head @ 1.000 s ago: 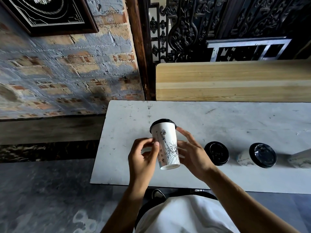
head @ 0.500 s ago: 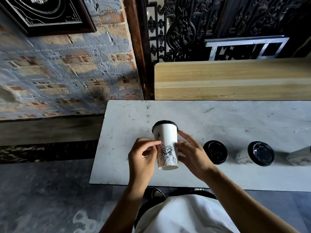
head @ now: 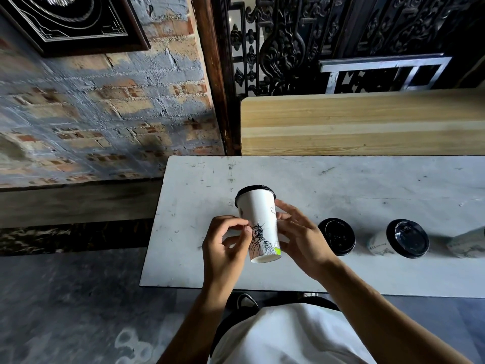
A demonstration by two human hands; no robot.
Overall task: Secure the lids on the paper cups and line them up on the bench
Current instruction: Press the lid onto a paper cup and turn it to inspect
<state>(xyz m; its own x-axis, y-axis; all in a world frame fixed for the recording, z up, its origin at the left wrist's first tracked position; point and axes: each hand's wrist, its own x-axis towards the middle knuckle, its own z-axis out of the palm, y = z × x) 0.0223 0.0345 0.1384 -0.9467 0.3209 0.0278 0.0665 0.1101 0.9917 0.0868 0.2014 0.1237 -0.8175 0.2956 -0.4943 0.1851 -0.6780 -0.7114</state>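
A white paper cup (head: pixel 258 214) with a statue drawing and a black lid (head: pixel 254 190) is held above the white bench (head: pixel 341 185), near its left end. My left hand (head: pixel 225 245) pinches the cup's left side with thumb and fingertips. My right hand (head: pixel 301 237) holds its right side with spread, bent fingers. Right of my hands, a lidded cup (head: pixel 337 236) and a second lidded cup (head: pixel 401 239) stand in a row. A third cup (head: pixel 469 241) is cut off by the right edge.
A wooden bench back (head: pixel 362 122) runs behind the white bench. A brick wall (head: pixel 105 106) and a dark floor (head: pixel 65 298) lie to the left. Carved dark screens (head: pixel 288 40) stand behind. My shoe (head: pixel 246 302) shows under the bench's front edge.
The cup has turned between my fingers, bringing the statue drawing to the left side near my left thumb. It stays in about the same place above the bench.
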